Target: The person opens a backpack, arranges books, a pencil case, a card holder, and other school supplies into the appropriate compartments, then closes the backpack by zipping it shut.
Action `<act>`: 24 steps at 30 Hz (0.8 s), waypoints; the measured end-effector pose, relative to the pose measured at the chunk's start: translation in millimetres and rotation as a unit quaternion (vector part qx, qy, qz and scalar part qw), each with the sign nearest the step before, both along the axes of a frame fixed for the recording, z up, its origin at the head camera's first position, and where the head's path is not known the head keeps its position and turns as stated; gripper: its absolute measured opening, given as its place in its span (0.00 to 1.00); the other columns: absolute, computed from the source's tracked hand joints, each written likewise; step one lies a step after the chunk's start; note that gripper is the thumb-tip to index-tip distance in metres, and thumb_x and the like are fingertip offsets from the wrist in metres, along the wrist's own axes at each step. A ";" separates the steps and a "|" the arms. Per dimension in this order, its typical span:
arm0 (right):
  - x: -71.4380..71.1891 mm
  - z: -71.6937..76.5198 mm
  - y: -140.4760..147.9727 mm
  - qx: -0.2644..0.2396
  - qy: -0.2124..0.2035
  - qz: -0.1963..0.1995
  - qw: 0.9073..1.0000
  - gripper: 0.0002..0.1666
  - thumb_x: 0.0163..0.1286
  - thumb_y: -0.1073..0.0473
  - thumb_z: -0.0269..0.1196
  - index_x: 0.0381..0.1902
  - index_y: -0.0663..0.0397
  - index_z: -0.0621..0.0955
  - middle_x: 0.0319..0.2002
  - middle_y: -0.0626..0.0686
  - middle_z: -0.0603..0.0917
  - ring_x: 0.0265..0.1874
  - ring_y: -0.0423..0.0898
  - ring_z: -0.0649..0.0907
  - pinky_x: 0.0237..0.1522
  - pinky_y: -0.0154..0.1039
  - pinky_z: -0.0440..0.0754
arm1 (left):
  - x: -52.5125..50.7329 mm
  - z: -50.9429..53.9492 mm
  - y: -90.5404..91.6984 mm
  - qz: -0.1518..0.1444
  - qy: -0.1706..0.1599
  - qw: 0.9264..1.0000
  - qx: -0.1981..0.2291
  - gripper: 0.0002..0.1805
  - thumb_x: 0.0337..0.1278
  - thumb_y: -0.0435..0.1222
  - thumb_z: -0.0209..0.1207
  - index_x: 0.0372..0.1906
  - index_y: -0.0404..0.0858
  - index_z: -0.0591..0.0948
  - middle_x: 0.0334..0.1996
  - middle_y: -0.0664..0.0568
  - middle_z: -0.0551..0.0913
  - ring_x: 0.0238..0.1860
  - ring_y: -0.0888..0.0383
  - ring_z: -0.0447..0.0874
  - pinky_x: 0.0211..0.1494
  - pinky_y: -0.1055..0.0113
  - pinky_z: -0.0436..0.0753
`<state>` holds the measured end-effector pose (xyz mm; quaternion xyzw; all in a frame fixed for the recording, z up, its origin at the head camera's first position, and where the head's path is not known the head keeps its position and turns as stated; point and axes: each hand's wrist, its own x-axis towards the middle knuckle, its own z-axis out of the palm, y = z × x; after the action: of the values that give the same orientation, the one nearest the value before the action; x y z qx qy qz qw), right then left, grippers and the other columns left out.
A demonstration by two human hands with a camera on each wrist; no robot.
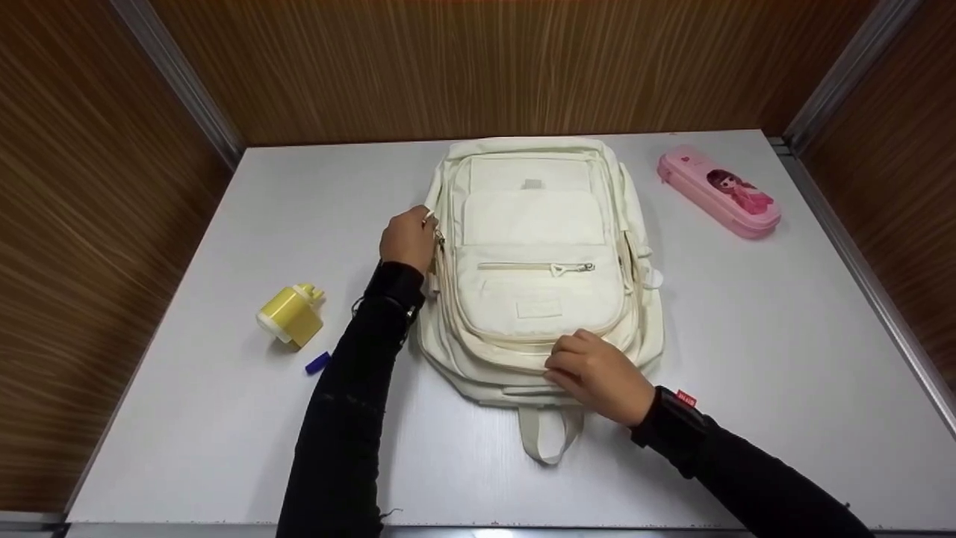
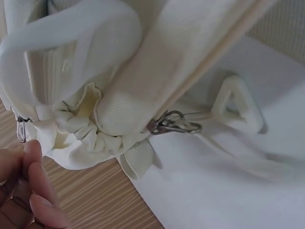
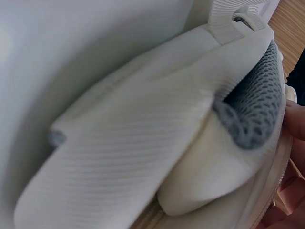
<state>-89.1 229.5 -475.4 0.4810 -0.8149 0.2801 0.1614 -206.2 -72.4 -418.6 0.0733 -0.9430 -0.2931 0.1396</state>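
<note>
A cream backpack (image 1: 534, 224) lies flat, front pocket up, with its carry loop (image 1: 549, 441) toward the near table edge. At its left side my left hand (image 1: 408, 239) pinches a zipper pull; in the left wrist view, thumb and fingers (image 2: 33, 186) meet at a small metal pull (image 2: 21, 131). My right hand (image 1: 601, 377) grips the fabric edge below the front pocket, with fingers curled round it. The right wrist view has those fingers (image 3: 293, 167) against the zipper-lined edge, beside grey mesh (image 3: 257, 105). A triangular pull (image 2: 237, 102) hangs from another zipper.
On the white table (image 1: 187, 426), a pink pencil case (image 1: 718, 193) lies at the back right. Left of my left arm are a yellow and white object (image 1: 293, 314) and a small blue piece (image 1: 317, 363). Wood-grain panels (image 1: 478, 67) stand behind and at both sides.
</note>
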 end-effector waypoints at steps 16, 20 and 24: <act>-0.2 6.2 -0.9 0.014 -0.019 -0.005 1.000 0.03 0.61 0.61 0.69 0.30 0.51 0.84 0.31 0.45 0.81 0.33 0.42 0.76 0.36 0.36 0.75 | 3.2 -9.4 -7.7 0.002 -0.034 0.999 0.010 0.11 0.69 0.39 0.55 0.44 0.34 0.81 0.38 0.42 0.87 0.37 0.46 0.86 0.40 0.54 0.80; -1.2 7.7 -1.1 0.009 -0.021 -0.006 1.000 0.03 0.61 0.60 0.70 0.30 0.51 0.84 0.30 0.45 0.81 0.32 0.42 0.75 0.35 0.36 0.75 | 7.4 -10.9 -13.7 0.013 -0.046 0.999 0.019 0.18 0.69 0.39 0.56 0.57 0.35 0.76 0.43 0.41 0.87 0.41 0.46 0.86 0.45 0.52 0.81; -2.3 8.3 -1.1 0.001 -0.014 -0.009 1.000 0.04 0.59 0.61 0.71 0.29 0.51 0.84 0.30 0.45 0.81 0.32 0.41 0.76 0.35 0.35 0.75 | 16.2 -7.7 -18.1 0.011 -0.039 0.999 0.030 0.22 0.69 0.39 0.56 0.63 0.35 0.72 0.41 0.41 0.87 0.38 0.45 0.86 0.43 0.53 0.81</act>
<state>-91.4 228.4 -467.2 0.4700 -0.8218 0.2844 0.1515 -190.0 -90.6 -426.3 0.0996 -0.9377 -0.3164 0.1036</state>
